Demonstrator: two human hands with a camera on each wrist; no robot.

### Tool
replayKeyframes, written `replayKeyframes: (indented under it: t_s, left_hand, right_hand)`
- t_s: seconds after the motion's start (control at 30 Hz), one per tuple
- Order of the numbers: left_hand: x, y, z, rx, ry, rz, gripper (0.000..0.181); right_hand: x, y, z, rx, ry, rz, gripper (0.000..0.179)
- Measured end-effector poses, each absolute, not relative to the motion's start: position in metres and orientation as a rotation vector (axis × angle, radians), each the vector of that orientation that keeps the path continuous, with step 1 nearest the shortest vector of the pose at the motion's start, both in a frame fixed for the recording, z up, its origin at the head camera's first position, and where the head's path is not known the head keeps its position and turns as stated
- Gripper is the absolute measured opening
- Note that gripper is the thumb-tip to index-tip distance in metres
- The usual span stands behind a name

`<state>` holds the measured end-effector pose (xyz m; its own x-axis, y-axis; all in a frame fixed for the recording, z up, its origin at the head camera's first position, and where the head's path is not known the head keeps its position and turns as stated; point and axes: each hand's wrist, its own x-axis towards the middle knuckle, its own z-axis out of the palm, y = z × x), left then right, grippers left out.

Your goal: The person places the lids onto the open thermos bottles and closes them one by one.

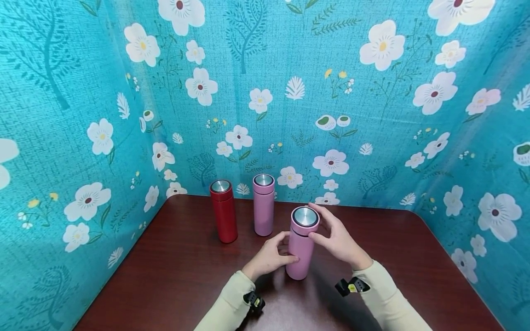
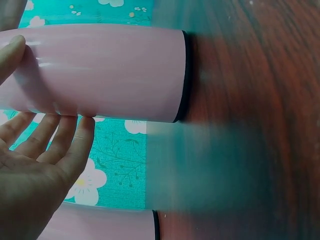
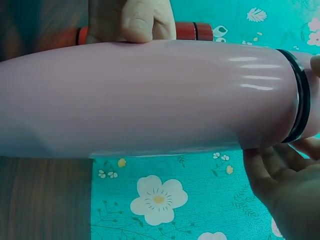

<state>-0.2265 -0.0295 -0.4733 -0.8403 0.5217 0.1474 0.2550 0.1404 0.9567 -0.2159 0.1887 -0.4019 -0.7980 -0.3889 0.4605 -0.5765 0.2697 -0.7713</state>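
A pink thermos flask (image 1: 301, 253) with a silver-topped lid (image 1: 305, 216) is upright, slightly tilted, between the two hands, its base at the dark tabletop. My left hand (image 1: 269, 257) grips its body from the left; the left wrist view shows the thumb on one side and the fingertips along the other side of the pink body (image 2: 110, 72). Around the lid and neck, my right hand (image 1: 345, 241) holds from the right, thumb at the front and fingers behind. In the right wrist view, those fingers (image 3: 270, 170) touch the body below the dark neck ring (image 3: 300, 97).
Behind and to the left stands a second pink thermos (image 1: 264, 207), with a red thermos (image 1: 225, 216) left of it. The dark brown table (image 1: 165, 276) ends at a blue flowered cloth (image 1: 290, 115) at the back and sides. A black device is strapped on each wrist.
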Motion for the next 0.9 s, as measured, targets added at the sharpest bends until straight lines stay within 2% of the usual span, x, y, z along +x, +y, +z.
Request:
replayKeyframes:
  t_s: [0.13,0.37,0.53,0.7,0.9]
  left_hand:
    - [-0.223,-0.03,-0.466,0.771,2.191,1.771,0.055]
    - [-0.232,-0.027,-0.489,0.778,2.222,1.755,0.058]
    - [-0.232,-0.028,-0.486,0.787,2.207,1.777,0.057]
    - [-0.234,-0.028,-0.489,0.784,2.215,1.769,0.058]
    - [-0.236,-0.028,-0.489,0.772,2.207,1.771,0.058]
  right_hand:
    - [-0.216,0.189,-0.402,0.918,-2.345,1.546,0.064]
    - [-0.213,0.187,-0.405,0.79,-2.345,1.587,0.064]
    - [-0.207,0.18,-0.395,0.724,-2.373,1.527,0.066]
    - [-0.217,0.187,-0.407,0.767,-2.362,1.557,0.067]
    - [-0.216,0.19,-0.405,0.898,-2.304,1.641,0.057]
